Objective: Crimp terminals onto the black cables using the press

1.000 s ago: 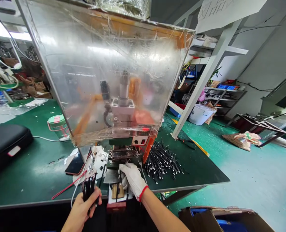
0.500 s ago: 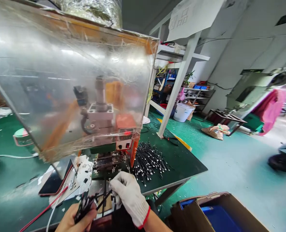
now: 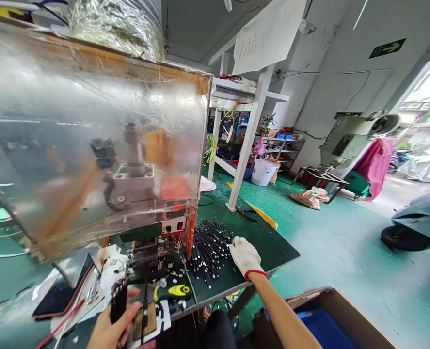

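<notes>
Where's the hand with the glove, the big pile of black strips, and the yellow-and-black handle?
Gloved right hand (image 3: 246, 255), head view: back of the glove.
Pile of black strips (image 3: 211, 249), head view: middle of the heap.
Yellow-and-black handle (image 3: 178, 291), head view: fat part of the grip.

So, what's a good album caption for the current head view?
Left hand holding a bundle of black strips, gloved right hand at the edge of a larger pile on the green table.

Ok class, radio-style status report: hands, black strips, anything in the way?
Left hand gripping black bundle. Gloved right hand at right edge of black pile. Yellow-and-black handle lies between hands, possible obstacle.
</notes>
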The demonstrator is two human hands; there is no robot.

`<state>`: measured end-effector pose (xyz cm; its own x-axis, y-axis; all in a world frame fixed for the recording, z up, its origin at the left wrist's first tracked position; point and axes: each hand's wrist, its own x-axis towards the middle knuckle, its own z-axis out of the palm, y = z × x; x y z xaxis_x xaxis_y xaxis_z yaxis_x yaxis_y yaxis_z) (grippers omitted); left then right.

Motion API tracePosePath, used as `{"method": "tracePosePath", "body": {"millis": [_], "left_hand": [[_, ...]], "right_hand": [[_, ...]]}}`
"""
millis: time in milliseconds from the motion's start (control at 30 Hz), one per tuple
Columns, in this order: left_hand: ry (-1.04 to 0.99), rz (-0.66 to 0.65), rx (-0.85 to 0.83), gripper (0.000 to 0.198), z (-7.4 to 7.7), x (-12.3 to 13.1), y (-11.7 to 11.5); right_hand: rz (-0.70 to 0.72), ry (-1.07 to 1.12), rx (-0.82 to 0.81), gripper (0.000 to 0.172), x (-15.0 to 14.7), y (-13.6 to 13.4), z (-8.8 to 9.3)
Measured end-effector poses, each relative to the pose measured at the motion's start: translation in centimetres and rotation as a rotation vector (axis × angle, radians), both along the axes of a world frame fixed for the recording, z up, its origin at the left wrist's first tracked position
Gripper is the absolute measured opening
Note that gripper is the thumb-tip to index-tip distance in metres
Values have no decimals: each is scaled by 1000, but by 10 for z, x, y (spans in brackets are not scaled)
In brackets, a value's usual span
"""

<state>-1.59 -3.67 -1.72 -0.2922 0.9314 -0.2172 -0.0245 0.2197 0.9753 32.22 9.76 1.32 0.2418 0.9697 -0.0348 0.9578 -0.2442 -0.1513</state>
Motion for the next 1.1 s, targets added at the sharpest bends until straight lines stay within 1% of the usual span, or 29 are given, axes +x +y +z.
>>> {"method": "tracePosePath", "body": {"millis": [33,67,133,233,300,367,433,467,500,567,667,733,833,933,1000,1100], "left_hand": [[13,8,8,79,-1,7,4],[24,6,11,83,-2,12,7],[30,10,6,76,0,17,10],[-15,45,-22,63,7,15,10],[-47,61,-42,61,12,12,8],[-66,62,-53,60,15,9,7],[-77,52,-54,59,17,7,7],[-83,44,-55,59,17,6,7],[-88,36,-57,59,17,6,8],[-98,22,-66,57,17,7,9],[-113,16,-75,52,16,7,10],[-121,16,-72,51,14,7,10],[-131,3,-66,51,11,6,9],[-134,-2,-59,51,7,6,5],[-134,9,-51,51,4,5,0],[-124,23,-35,52,-3,3,-8]], "right_hand": [[0,-1,-2,27,-3,1,-1],[2,5,-7,27,-4,2,0],[13,36,0,28,-6,3,3],[5,149,33,36,-5,2,10],[11,243,60,41,-7,0,17],[34,353,99,39,-14,-6,25],[55,543,125,34,-27,-17,34],[77,670,103,34,-36,-25,38],[110,804,51,34,-47,-33,41],[196,1048,-115,32,-73,-53,41],[271,1261,-355,27,-117,-78,32],[283,1340,-425,26,-143,-87,20],[283,1421,-430,34,-168,-90,2],[282,1439,-411,43,-180,-88,-10],[279,1415,-394,42,-185,-86,-13],[273,1318,-386,36,-192,-83,-15]]}}
